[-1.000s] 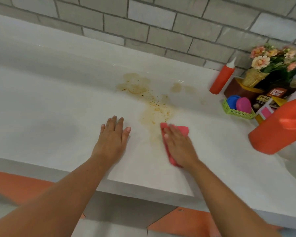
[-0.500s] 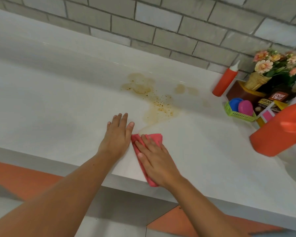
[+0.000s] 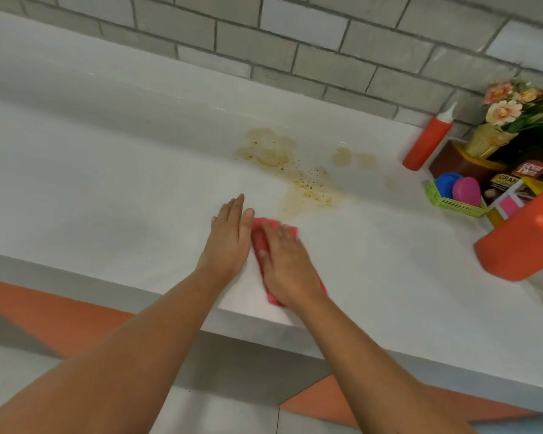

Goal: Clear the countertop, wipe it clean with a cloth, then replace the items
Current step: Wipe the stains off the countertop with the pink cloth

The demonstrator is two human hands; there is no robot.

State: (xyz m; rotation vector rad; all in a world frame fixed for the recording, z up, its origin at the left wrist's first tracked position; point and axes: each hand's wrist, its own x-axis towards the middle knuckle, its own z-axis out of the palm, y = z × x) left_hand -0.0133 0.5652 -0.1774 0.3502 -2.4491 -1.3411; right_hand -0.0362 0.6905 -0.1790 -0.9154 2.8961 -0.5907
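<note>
Pink-red folded cloth (image 3: 258,235), flat on the glossy white countertop (image 3: 107,183) near its front edge. Pressed down under the right hand (image 3: 287,267), palm flat on top, fingers straight and close together, slightly blurred. Only the cloth's far corner, left edge and near end showing around that hand.

Just left of the cloth, the left hand (image 3: 229,242), flat on the counter, fingers straight and pressed together, holding nothing, thumb at the cloth's left edge.

Just beyond the cloth's far corner, the near tail of a brown speckled stain (image 3: 304,186), spreading back toward the grey brick-tile wall (image 3: 295,36).

Well to the right, against the wall: upright red squeeze bottle with a white nozzle (image 3: 427,142). Beside it a gold pot of pink and peach flowers (image 3: 508,111), and a green plastic mesh basket (image 3: 452,204) holding a blue round lid (image 3: 447,184) and a pink one (image 3: 467,191). Nearest the camera on that side, a large orange plastic container (image 3: 521,242), partly cut off by the frame.
</note>
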